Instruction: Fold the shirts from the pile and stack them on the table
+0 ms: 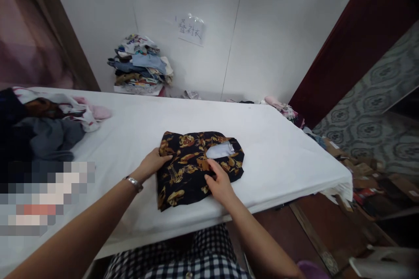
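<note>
A dark shirt (pixel 183 170) with a golden-brown print lies folded into a compact shape on the white table (pixel 278 152). Its neck opening faces right, showing a pale inside and a small label (pixel 231 148). My left hand (pixel 153 163), with a metal band at the wrist, grips the shirt's left edge, thumb on top and the other fingers partly hidden beneath. My right hand (pixel 218 182) rests on the front just below the neck opening. Its thumb and forefinger are apart, touching the fabric.
Mixed clothes (pixel 52 130) lie heaped at the table's left end. Against the wall rises a tall pile of clothes (pixel 140 63), beside a paper sign (pixel 190 30). Pink fabric (pixel 275 103) sits at the far right edge. Cardboard boxes (pixel 363 170) stand beyond the table's right side.
</note>
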{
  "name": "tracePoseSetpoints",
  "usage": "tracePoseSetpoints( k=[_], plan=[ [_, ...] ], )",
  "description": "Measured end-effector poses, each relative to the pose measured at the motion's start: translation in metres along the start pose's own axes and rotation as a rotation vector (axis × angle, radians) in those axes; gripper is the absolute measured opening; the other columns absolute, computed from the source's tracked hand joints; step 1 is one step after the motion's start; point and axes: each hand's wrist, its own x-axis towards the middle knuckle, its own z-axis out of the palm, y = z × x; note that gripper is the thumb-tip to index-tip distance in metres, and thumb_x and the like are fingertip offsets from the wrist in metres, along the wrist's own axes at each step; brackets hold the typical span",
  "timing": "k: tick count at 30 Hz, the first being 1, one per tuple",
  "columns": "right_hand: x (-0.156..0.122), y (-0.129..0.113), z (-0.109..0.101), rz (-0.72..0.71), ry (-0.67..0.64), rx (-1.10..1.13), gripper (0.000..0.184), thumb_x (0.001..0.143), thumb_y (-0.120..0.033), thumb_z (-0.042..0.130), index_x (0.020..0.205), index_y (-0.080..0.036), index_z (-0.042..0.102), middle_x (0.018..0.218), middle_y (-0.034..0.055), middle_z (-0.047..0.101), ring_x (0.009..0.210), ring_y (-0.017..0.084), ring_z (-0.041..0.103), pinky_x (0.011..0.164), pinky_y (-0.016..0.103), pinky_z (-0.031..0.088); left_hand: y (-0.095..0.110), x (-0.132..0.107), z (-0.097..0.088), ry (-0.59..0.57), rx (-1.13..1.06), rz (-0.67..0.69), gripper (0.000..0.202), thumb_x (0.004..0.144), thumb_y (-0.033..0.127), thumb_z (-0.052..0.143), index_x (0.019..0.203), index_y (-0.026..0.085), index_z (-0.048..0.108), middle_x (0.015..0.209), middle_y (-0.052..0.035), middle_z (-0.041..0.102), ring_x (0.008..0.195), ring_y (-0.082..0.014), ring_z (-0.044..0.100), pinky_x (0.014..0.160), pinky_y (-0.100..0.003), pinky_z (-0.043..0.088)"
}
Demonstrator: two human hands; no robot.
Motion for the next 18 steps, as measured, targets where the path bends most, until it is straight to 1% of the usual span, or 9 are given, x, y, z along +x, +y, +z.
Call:
tracePoseSetpoints(
  k=[2, 4, 5, 7, 9, 11, 14, 16, 18],
  plan=[
    [-0.022, 0.003, -0.010, 0.049, 0.068, 0.059, 0.051, 0.075, -0.024, 0.063, 0.126, -0.025, 0.060, 0.135, 0.0081, 0.056, 0.111, 0.023, 0.059, 0.089, 0.037, 0.053, 0.002, 0.006, -0.011, -0.008, 0.101, 0.001, 0.076, 0.066, 0.057, 0.068, 0.128, 0.016, 0.053, 0.102, -0.0126, 0.072, 0.090, -0.0308, 0.068, 0.074, -0.038, 0.054],
    [-0.044, 0.004, -0.019, 0.207, 0.139, 0.185, 0.050, 0.073, -0.030, 0.068, 0.122, -0.023, 0.060, 0.123, 0.0104, 0.062, 0.094, 0.021, 0.065, 0.073, 0.034, 0.056, 0.006, 0.015, -0.021, 0.051, 0.237, 0.046, 0.087, 0.069, 0.062, 0.062, 0.138, 0.012, 0.042, 0.113, -0.0180, 0.068, 0.098, -0.0336, 0.066, 0.079, -0.042, 0.053],
    [-0.052, 0.003, -0.023, 0.299, 0.180, 0.263, 0.053, 0.070, -0.033, 0.072, 0.121, -0.022, 0.059, 0.117, 0.0105, 0.064, 0.089, 0.021, 0.066, 0.069, 0.033, 0.056, 0.010, 0.020, -0.025, 0.089, 0.300, 0.104, 0.086, 0.072, 0.062, 0.059, 0.139, 0.012, 0.041, 0.119, -0.0197, 0.065, 0.103, -0.0342, 0.064, 0.083, -0.043, 0.052],
    [-0.065, -0.002, -0.029, 0.469, 0.245, 0.431, 0.063, 0.063, -0.037, 0.080, 0.120, -0.022, 0.056, 0.111, 0.0100, 0.066, 0.087, 0.022, 0.067, 0.064, 0.033, 0.057, 0.022, 0.031, -0.026, 0.133, 0.398, 0.273, 0.076, 0.077, 0.059, 0.053, 0.137, 0.012, 0.045, 0.130, -0.0196, 0.058, 0.116, -0.0334, 0.058, 0.094, -0.042, 0.047],
    [-0.070, -0.012, -0.031, 0.614, 0.239, 0.586, 0.067, 0.060, -0.037, 0.084, 0.117, -0.021, 0.055, 0.112, 0.0103, 0.066, 0.092, 0.024, 0.068, 0.064, 0.033, 0.058, 0.039, 0.043, -0.020, 0.118, 0.469, 0.435, 0.070, 0.079, 0.055, 0.051, 0.135, 0.013, 0.047, 0.138, -0.0169, 0.053, 0.127, -0.0314, 0.049, 0.104, -0.040, 0.041],
    [-0.068, -0.024, -0.030, 0.723, 0.180, 0.714, 0.060, 0.059, -0.036, 0.086, 0.109, -0.018, 0.058, 0.111, 0.0106, 0.067, 0.092, 0.024, 0.069, 0.066, 0.033, 0.058, 0.059, 0.056, -0.007, 0.035, 0.515, 0.511, 0.071, 0.080, 0.053, 0.052, 0.138, 0.014, 0.045, 0.144, -0.0145, 0.048, 0.133, -0.0294, 0.043, 0.110, -0.038, 0.034],
    [-0.058, -0.037, -0.019, 0.769, 0.123, 0.827, 0.045, 0.060, -0.032, 0.087, 0.092, -0.015, 0.061, 0.100, 0.0083, 0.071, 0.081, 0.018, 0.069, 0.070, 0.031, 0.058, 0.086, 0.076, 0.016, -0.125, 0.541, 0.491, 0.075, 0.075, 0.050, 0.057, 0.140, 0.014, 0.043, 0.148, -0.0142, 0.042, 0.135, -0.0301, 0.040, 0.112, -0.039, 0.030],
    [-0.050, -0.039, -0.008, 0.754, 0.132, 0.864, 0.040, 0.060, -0.031, 0.087, 0.087, -0.015, 0.062, 0.090, 0.0050, 0.072, 0.073, 0.014, 0.068, 0.068, 0.029, 0.058, 0.098, 0.088, 0.029, -0.198, 0.533, 0.459, 0.081, 0.070, 0.051, 0.061, 0.139, 0.013, 0.045, 0.148, -0.0159, 0.042, 0.134, -0.0315, 0.041, 0.110, -0.039, 0.032],
    [-0.041, -0.037, 0.003, 0.751, 0.161, 0.884, 0.038, 0.060, -0.032, 0.087, 0.085, -0.016, 0.063, 0.081, 0.0020, 0.071, 0.065, 0.012, 0.065, 0.062, 0.025, 0.056, 0.106, 0.099, 0.039, -0.252, 0.516, 0.431, 0.086, 0.064, 0.053, 0.066, 0.138, 0.013, 0.046, 0.145, -0.0178, 0.046, 0.131, -0.0325, 0.045, 0.106, -0.038, 0.037]
  ],
)
